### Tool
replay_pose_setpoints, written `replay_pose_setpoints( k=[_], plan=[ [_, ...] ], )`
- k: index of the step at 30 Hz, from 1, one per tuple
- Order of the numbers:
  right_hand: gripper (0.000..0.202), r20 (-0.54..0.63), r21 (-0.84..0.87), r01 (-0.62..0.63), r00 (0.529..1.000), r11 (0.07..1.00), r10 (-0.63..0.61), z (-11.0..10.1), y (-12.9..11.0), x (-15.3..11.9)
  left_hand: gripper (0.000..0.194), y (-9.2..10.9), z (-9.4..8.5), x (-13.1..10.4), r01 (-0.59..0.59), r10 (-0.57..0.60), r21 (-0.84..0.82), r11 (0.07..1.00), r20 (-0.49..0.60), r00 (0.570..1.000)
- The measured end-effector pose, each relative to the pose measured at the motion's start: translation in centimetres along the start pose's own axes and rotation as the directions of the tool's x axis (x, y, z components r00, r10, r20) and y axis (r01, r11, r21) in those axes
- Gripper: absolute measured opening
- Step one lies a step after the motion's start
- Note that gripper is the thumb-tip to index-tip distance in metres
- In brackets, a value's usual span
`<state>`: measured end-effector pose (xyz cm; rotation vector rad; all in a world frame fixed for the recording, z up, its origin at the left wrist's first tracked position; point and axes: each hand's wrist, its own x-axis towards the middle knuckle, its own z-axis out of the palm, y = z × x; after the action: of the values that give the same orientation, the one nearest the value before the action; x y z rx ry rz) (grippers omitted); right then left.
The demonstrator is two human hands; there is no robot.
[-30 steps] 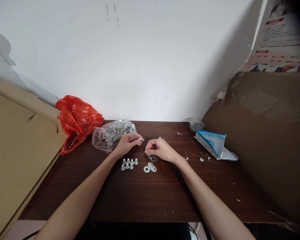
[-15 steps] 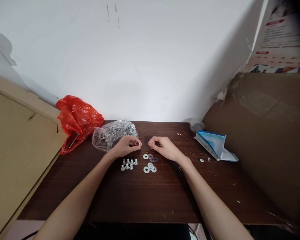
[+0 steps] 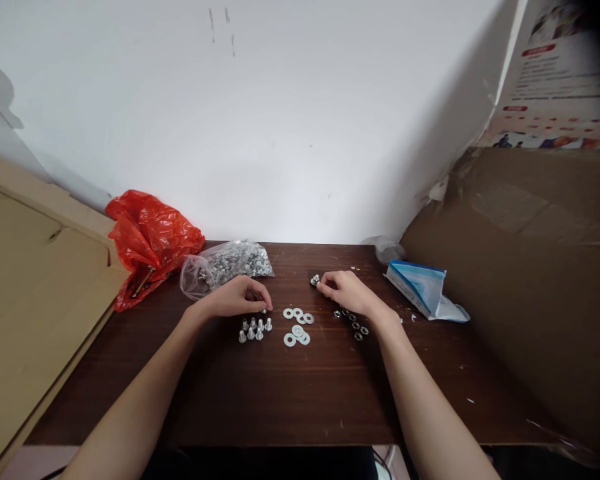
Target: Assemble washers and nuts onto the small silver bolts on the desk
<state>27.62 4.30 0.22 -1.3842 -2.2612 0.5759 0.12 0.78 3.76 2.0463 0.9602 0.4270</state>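
Observation:
My left hand [image 3: 239,297] is closed, palm down, with a small silver bolt [image 3: 264,311] at its fingertips, just above several bolts [image 3: 251,333] standing on their heads. Its fingers partly cover that bolt. My right hand [image 3: 345,291] has curled fingers, and their tips are beside a bolt with a washer around it [image 3: 315,280]. Whether they grip that piece or something else is hidden. Between the hands lie flat washers [image 3: 290,340] in two loose groups. Several hex nuts [image 3: 358,337] lie below the right hand and wrist.
A clear plastic bag full of small metal parts [image 3: 237,259] lies behind my left hand, with a red plastic bag [image 3: 153,233] farther left. A blue-and-white packet [image 3: 420,287] rests on the right. Cardboard [image 3: 525,267] flanks the dark wooden tabletop [image 3: 290,400], and a white wall backs it.
My left hand has lowered and shifted left with the bolt, toward the standing bolts. My right hand has moved right, so the bolt with the washer and the nuts now show.

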Motion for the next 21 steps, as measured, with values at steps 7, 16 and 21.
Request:
replay_pose_setpoints(
  k=[7,16,21],
  plan=[
    [0.032,-0.026,-0.059,-0.055,0.998,0.997,0.054,0.0,0.3,0.0,0.022,-0.1,0.0,0.0,0.029,-0.029,0.036,0.999,-0.004,1.000],
    [0.033,-0.048,-0.007,-0.029,0.998,1.000,0.029,0.0,-0.1,0.1,0.022,-0.8,-0.1,0.0,0.037,-0.033,-0.125,0.991,0.032,0.999],
    [0.032,-0.042,0.049,-0.031,0.999,0.998,0.033,0.0,0.0,0.1,0.025,-1.3,-0.2,0.0,0.093,-0.081,-0.192,0.977,0.071,0.994]
  ],
)
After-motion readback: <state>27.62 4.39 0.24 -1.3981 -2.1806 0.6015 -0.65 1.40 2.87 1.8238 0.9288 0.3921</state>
